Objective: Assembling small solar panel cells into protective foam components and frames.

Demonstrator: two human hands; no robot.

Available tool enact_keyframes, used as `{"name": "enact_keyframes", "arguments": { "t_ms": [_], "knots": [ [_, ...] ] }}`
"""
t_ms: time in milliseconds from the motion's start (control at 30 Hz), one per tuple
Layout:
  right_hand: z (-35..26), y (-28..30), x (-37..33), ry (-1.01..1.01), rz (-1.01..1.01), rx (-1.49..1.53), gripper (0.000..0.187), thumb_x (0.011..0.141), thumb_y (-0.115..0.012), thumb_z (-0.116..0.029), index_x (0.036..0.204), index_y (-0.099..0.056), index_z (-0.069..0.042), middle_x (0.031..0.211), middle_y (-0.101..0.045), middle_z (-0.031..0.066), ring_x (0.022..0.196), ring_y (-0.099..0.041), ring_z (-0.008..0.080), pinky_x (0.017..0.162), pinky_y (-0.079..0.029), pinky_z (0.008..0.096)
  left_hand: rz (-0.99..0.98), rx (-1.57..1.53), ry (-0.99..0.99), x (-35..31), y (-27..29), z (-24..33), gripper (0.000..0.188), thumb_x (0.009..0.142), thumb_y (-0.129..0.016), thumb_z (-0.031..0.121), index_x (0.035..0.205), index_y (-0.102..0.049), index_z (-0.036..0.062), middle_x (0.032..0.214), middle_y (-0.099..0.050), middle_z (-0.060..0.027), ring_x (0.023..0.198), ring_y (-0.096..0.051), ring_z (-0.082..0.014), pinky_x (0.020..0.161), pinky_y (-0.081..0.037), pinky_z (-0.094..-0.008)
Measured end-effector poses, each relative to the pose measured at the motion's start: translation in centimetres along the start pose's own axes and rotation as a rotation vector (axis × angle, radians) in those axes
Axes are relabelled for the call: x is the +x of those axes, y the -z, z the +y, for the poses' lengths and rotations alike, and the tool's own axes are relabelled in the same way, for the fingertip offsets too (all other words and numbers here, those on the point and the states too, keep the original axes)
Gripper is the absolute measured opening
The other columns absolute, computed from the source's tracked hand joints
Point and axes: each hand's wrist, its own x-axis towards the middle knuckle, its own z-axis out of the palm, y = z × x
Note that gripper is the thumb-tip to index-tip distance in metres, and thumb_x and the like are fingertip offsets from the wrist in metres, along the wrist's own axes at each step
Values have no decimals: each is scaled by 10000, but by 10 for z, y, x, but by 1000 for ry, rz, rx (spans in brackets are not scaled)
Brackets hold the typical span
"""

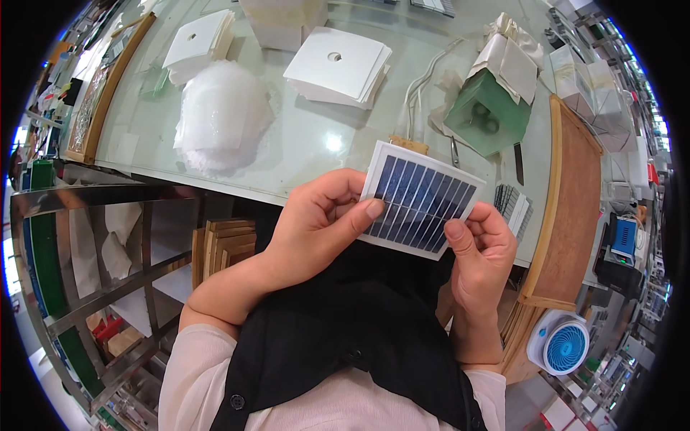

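A small solar panel (420, 201), dark blue with silvery lines and a white border, is held up in front of me at a tilt. My left hand (327, 215) pinches its left edge, thumb on the face. On the opposite edge, the thumb and fingers of my right hand (478, 248) are closed. Just beyond the panel, a soldering iron or similar tool with pale cords (413, 108) lies partly hidden. Tweezers (454, 152) rest beside it. At the right, a stack of narrow grey strips (513, 208) lies near my right hand.
Stacked white sheets (338, 63) and a mound of thin translucent film (221, 118) lie on the glass-topped table (295, 154). A green glass-like block with scissors (490, 111) stands at right. Wood-framed boards (571, 194) line the right side; a blue-white fan (563, 343) sits below.
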Motion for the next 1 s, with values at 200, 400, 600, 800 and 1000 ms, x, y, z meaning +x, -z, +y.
{"name": "enact_keyframes", "arguments": {
  "t_ms": [200, 400, 600, 800, 1000],
  "knots": [
    [1, -7, 3, 2, -29, 5, 224, 866, -678, -73, 1041, -602, 45, 931, -676, 74, 809, -599, 75, 773, -441, 193, 14, -16, -14, -2, 3, 2, 192, 961, -539, 58, 1124, -547, -43, 999, -634, -40, 912, -580, -55, 791, -483, -206],
    [-4, -5, 1, -14, -14, 78, 232, 874, -659, -58, 1069, -580, 41, 936, -672, 63, 816, -597, 76, 778, -449, 197, -25, 0, 53, -1, 3, -4, 267, 950, -552, 56, 1204, -508, -13, 1020, -618, -29, 887, -579, -59, 794, -480, -211],
    [-10, 64, 6, 282, 171, 177, 244, 894, -620, -47, 1121, -559, 16, 1071, -633, 65, 925, -590, 91, 824, -461, 233, 51, 196, -92, -15, 17, 7, 426, 930, -519, 12, 1336, -390, 18, 1124, -625, -148, 942, -665, -196, 743, -534, -265],
    [-43, 281, 87, 251, 723, -243, 262, 933, -586, -121, 1156, -573, 17, 1051, -631, 44, 947, -591, 102, 821, -458, 241, 433, 434, -251, -11, 61, -23, 167, 983, -478, 98, 1120, -515, 10, 853, -623, -69, 663, -604, -117, 559, -457, -229],
    [-9, 384, 168, 196, 649, -500, 247, 925, -591, -113, 1138, -614, 10, 1005, -647, 32, 917, -584, 100, 818, -441, 238, 529, 502, -209, 5, 79, -49, 134, 970, -485, 51, 1092, -525, 12, 838, -626, -64, 661, -603, -105, 548, -442, -212]
  ]
}}
